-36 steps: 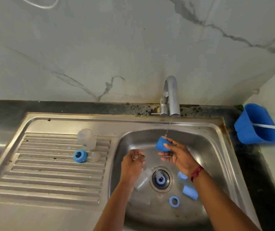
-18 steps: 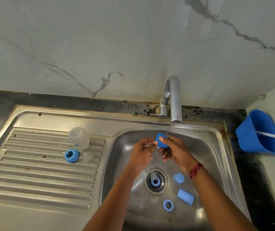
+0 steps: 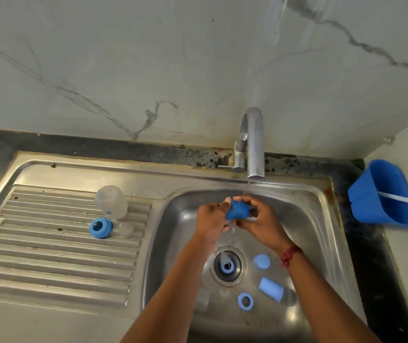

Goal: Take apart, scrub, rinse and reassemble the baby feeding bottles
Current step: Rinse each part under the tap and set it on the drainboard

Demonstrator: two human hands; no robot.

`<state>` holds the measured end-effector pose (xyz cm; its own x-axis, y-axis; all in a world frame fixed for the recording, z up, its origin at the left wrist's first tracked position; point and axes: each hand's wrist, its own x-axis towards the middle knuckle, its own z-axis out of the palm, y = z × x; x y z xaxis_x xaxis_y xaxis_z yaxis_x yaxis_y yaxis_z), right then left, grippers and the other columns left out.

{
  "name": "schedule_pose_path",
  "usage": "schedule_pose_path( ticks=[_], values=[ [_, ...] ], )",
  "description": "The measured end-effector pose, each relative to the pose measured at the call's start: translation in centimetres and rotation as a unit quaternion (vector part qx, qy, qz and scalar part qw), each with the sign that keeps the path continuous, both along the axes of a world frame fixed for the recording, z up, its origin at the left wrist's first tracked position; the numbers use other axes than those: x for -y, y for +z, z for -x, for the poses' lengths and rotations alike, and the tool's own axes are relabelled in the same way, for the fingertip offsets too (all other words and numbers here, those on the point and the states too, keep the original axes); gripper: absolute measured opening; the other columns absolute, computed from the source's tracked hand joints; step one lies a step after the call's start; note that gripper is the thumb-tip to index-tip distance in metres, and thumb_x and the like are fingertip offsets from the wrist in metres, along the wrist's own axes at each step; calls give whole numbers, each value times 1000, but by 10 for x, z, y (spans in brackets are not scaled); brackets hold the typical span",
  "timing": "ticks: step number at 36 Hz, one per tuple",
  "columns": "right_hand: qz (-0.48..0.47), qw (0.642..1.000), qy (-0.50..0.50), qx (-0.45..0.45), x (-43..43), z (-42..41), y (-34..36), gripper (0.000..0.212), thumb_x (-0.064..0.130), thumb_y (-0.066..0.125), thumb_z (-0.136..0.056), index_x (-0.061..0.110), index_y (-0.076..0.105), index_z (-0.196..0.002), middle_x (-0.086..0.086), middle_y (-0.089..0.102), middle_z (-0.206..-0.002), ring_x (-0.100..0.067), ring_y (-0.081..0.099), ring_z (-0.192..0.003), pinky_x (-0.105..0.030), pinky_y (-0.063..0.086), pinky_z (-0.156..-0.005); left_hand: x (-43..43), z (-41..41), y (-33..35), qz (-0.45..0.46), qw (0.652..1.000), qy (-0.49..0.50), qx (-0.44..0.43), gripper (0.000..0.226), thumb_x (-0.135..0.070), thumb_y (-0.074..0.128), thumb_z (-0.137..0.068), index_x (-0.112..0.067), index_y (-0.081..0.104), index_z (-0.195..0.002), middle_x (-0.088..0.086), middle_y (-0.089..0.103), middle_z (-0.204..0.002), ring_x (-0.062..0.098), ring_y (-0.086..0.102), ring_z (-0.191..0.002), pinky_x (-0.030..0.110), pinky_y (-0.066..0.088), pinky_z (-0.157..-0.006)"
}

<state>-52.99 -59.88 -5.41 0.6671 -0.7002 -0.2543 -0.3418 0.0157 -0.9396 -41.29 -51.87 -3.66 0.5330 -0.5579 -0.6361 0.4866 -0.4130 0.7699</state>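
Observation:
Both hands hold a blue bottle cap (image 3: 237,211) under the thin stream from the tap (image 3: 255,144), above the sink basin (image 3: 304,219). My left hand (image 3: 211,220) grips its left side and my right hand (image 3: 260,219) grips its right side. On the basin floor lie a blue ring (image 3: 245,301), a blue cylinder (image 3: 271,289), a small blue cap (image 3: 261,261) and a blue part in the drain (image 3: 226,264). A clear bottle (image 3: 111,201), a blue collar (image 3: 100,227) and a clear teat (image 3: 126,228) stand on the drainboard (image 3: 49,256).
A blue holder (image 3: 383,204) with a white handle sticking out sits on the dark counter at the right. The marble wall rises right behind the tap. A clear bottle part (image 3: 202,298) lies faintly visible in the basin by my left forearm.
My left hand rose from the basin floor and joined my right hand on the blue cap under the water. The view shifted slightly.

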Motion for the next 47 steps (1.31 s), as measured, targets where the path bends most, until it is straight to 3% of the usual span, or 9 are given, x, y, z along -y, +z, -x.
schedule_pose_path(
  ticks=[4, 8, 12, 16, 24, 30, 33, 35, 47],
  values=[
    [-54, 995, -83, 32, 2, -1, 5, 33, 8, 79, -80, 25, 63, -103, -3, 67, -105, -18, 68, -88, -29, 60, -66, 0, -4, 3, 2, 999, 38, 34, 36, -42, 65, -94, -8, 68, -84, 2, 55, -62, 12, 50, -55, 26, 46, -55],
    [-115, 981, -141, 62, 1, 5, -2, 40, -1, 80, -75, 14, 58, -104, -12, 66, -108, -25, 66, -97, -34, 59, -76, -13, -9, 5, 50, 994, 96, 7, 20, -29, 61, -98, -11, 63, -90, -1, 57, -66, 9, 49, -54, 22, 41, -50],
    [-60, 990, -113, 50, -11, 2, -10, 58, -9, 82, -68, 23, 53, -107, 3, 61, -109, -10, 62, -100, -22, 53, -80, -27, -9, 4, 30, 997, 66, 17, 12, -20, 61, -98, -15, 60, -87, 1, 59, -72, 9, 51, -58, 24, 43, -56],
    [-20, 990, -123, 62, -16, -8, -13, 62, -10, 80, -70, 29, 60, -114, 10, 64, -117, -12, 63, -109, -29, 54, -92, -37, -7, 3, 22, 997, 71, 10, 10, -14, 58, -98, -16, 63, -90, -1, 60, -71, 9, 51, -59, 24, 42, -58],
    [144, 978, -144, -33, -21, -15, -14, 61, 3, 84, -70, 18, 62, -124, -1, 63, -122, -17, 59, -111, -19, 47, -90, -47, -8, 5, 18, 997, 71, 15, 11, -7, 55, -96, -13, 64, -94, 2, 60, -75, 12, 51, -63, 25, 42, -59],
    [142, 977, -153, -27, -25, -16, -9, 55, 2, 84, -70, 18, 61, -117, 6, 63, -110, -14, 60, -103, -22, 50, -89, -51, -7, 5, 12, 998, 67, 14, 13, -4, 55, -93, -13, 64, -93, 3, 59, -76, 12, 52, -64, 26, 43, -60],
    [130, 982, -135, -21, -27, -17, -9, 54, 5, 85, -71, 20, 59, -116, 7, 62, -110, -10, 58, -101, -10, 48, -83, -53, -6, 6, 9, 998, 63, 12, 16, -1, 53, -92, -13, 63, -90, 4, 58, -74, 12, 51, -62, 25, 42, -59],
    [142, 974, -174, -19, -28, -17, -12, 54, 5, 85, -72, 21, 58, -116, 6, 61, -111, -14, 59, -103, -21, 50, -85, -55, -6, 5, 6, 998, 65, 7, 16, 0, 53, -92, -13, 63, -89, 4, 57, -74, 12, 50, -61, 25, 41, -58],
    [153, 975, -164, 6, -43, -19, -17, 53, 8, 85, -72, 22, 58, -116, 9, 61, -113, -5, 58, -104, -20, 55, -79, -63, -7, 0, -5, 997, 81, -2, 14, -3, 55, -92, -12, 65, -89, 2, 57, -72, 14, 50, -63, 27, 40, -58]
  ],
)
